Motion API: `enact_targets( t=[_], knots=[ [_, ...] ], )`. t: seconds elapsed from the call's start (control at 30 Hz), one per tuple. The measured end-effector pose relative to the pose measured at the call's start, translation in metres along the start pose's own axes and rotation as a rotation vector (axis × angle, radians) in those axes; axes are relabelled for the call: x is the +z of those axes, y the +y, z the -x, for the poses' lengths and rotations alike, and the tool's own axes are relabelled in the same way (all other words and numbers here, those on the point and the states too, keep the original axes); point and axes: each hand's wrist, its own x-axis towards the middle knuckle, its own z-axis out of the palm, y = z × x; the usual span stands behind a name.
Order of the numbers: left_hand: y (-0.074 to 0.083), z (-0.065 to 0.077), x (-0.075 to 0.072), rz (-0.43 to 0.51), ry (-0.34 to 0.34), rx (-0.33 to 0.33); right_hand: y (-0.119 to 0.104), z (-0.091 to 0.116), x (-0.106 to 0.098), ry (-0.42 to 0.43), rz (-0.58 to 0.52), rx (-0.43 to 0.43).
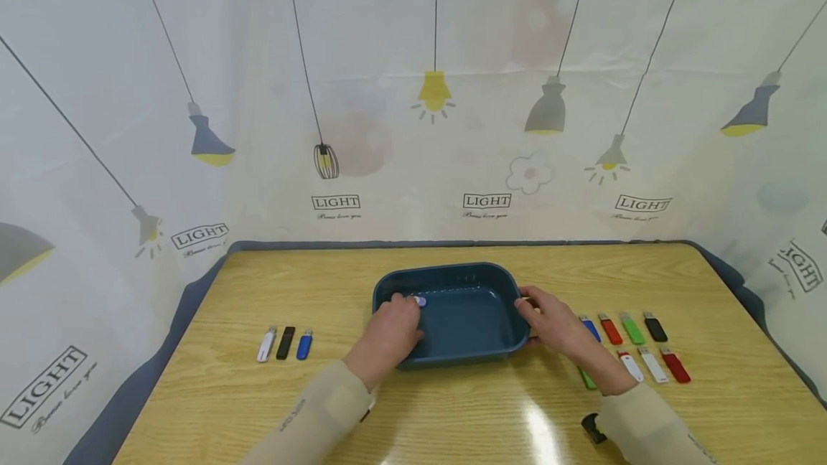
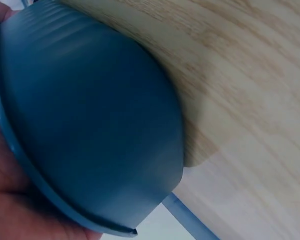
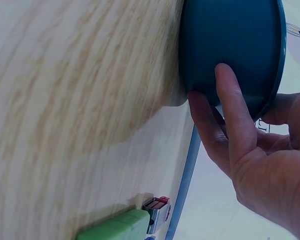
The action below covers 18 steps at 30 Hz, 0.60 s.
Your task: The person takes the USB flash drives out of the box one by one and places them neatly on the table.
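Observation:
A dark blue plastic basin (image 1: 465, 357) sits on the wooden table, in front of the person. The left hand (image 1: 390, 329) reaches over its left side, fingers down inside. Beside those fingertips lies a small lavender-and-white piece (image 1: 421, 301), partly covered by the hand; whether the fingers pinch it cannot be seen. At the opposite end the right hand (image 1: 549, 318) grips the basin wall. Its thumb lies over the rim, and in the right wrist view its fingers (image 3: 232, 95) press the outside. The left wrist view shows the basin's outer wall (image 2: 99, 115) beside part of the left hand (image 2: 14, 190).
Left of the basin, a white USB stick (image 1: 266, 345), a black one (image 1: 286, 343) and a blue one (image 1: 304, 345) lie in a row. Several more, including a red one (image 1: 610, 330) and a green one (image 1: 632, 329), form two rows at right, partly behind the right forearm.

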Motion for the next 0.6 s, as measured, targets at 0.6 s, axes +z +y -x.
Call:
enact_targets(
  t=[0.6],
  knots=[
    [-0.0012,0.0030,0.0026,-0.104,0.090,0.113,-0.0015,0.0005,0.0008,0.006,0.014,-0.008]
  ],
)
